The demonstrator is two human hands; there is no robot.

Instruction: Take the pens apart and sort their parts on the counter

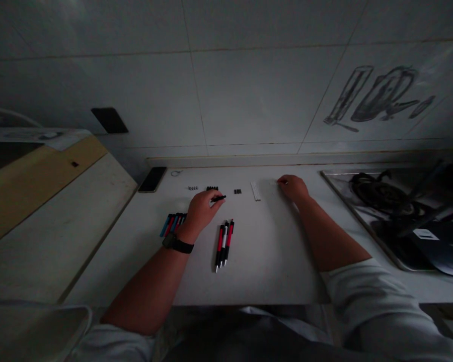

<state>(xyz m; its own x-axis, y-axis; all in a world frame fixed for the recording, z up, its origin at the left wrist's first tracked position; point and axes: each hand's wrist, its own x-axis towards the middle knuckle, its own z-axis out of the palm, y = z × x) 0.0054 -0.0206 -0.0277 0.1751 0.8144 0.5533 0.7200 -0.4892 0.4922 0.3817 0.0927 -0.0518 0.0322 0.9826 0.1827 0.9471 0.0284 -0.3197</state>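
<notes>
My left hand, with a black watch on the wrist, is closed round a small black pen part that sticks out to the right. A row of coloured pen barrels lies just left of it. Three assembled red, white and black pens lie side by side to its right. My right hand rests further back on the white counter, fingers curled and pinched at something too small to make out. Between the hands lie small black parts and a white strip of parts.
A dark phone lies at the counter's back left, near small springs and a ring. A gas hob with a dark lid fills the right side. A pale cabinet top stands to the left. A tiled wall rises behind.
</notes>
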